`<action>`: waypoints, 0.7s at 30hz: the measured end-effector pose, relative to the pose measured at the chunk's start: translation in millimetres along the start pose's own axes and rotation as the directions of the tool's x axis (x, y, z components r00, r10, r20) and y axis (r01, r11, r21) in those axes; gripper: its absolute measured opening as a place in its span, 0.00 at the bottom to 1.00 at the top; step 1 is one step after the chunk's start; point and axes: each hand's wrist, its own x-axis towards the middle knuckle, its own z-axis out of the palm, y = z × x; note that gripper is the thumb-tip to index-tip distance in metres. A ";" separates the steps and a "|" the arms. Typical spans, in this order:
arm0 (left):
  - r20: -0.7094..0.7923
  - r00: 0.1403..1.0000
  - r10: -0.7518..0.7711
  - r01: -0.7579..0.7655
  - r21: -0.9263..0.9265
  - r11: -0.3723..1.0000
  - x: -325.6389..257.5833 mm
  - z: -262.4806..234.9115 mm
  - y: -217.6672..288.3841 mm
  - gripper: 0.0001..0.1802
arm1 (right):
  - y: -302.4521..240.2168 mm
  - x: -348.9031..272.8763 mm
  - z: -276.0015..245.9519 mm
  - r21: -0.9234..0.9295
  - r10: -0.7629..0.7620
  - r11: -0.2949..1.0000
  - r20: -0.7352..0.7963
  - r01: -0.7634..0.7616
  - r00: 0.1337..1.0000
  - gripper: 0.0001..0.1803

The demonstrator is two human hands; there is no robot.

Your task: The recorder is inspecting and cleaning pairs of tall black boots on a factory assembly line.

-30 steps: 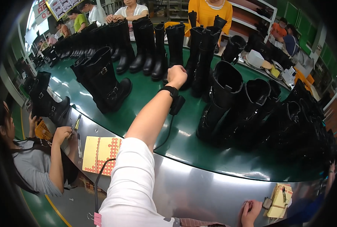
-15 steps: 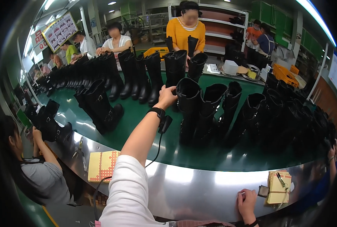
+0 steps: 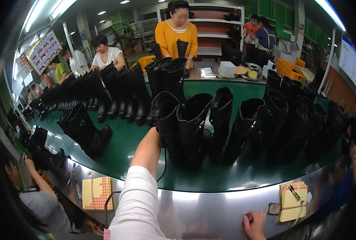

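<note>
Indoors, green tabletop (image 3: 124, 146), black boots (image 3: 194, 132), seemingly metal shelves (image 3: 214, 51)

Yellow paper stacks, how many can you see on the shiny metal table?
2. The left yellow stack lies left of the white sleeve; the right yellow stack lies beyond the right hand. More could be hidden.

tall boots (image 3: 167, 122) hiding the left hand: black, leather-like, shafts mostly matt. boot toes (image 3: 141, 117) beyond: smooth, soft gloss. buckles (image 3: 97, 137) left of the reach: metallic glint. green tabletop (image 3: 124, 146) under the boots: smooth, glossy, light-streaked. counter (image 3: 194, 212) under right hand (image 3: 254, 225): bare metal, satin sheen. card stack (image 3: 288, 213) right of that hand: matt paper. sleeve (image 3: 140, 200) behind the reach: white cloth, creased, matt.
</note>
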 end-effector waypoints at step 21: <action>-0.191 0.979 0.067 -0.093 -0.132 0.987 -62.6 -78.7 -26.5 0.18 | -112.6 96.5 -13.5 0.012 -0.736 0.674 -0.069 0.738 0.673 0.23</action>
